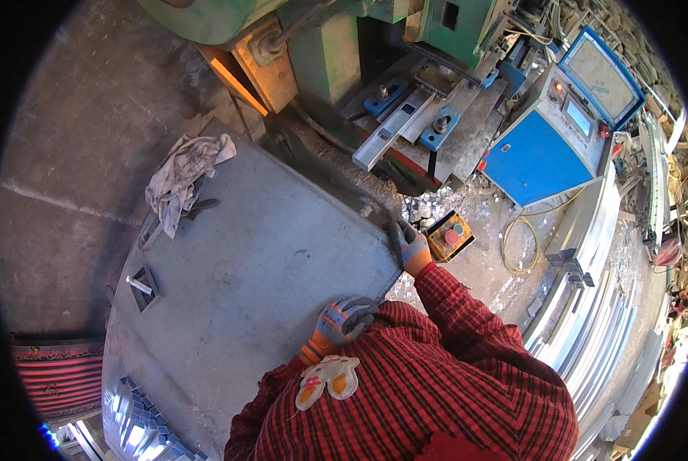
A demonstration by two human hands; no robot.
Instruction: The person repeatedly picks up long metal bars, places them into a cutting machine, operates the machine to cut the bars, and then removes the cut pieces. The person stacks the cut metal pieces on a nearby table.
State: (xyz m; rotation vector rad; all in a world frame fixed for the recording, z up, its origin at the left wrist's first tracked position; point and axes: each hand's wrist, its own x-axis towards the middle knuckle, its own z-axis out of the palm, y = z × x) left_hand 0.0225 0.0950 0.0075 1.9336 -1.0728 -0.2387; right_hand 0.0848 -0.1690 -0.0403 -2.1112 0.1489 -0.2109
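Left hand [342,321]: I see it in a grey and orange glove over the right near part of the table [244,246], against the checked shirt [421,376]; its fingers curl inward, and I cannot tell whether they grip anything.
Right hand [410,244]: gloved too, at the table's right far corner, fingers bent; I cannot tell whether they close on the edge.
Table: grey, wide, in the middle and left of my view.
Button box [449,235]: yellow, with red and green buttons, just right of the right hand.
Rag [186,177]: crumpled at the table's far left edge.
Frame [143,288]: small, metal, on the table's left side.
Press [336,65]: green, on the far side; a metal profile [394,129] lies between its two blue clamps [439,131], one end pointing toward the table.
Cabinet [540,161]: blue, far right, lid raised, screen [578,118] lit.
Bars [586,330]: long, pale, lying on the right.
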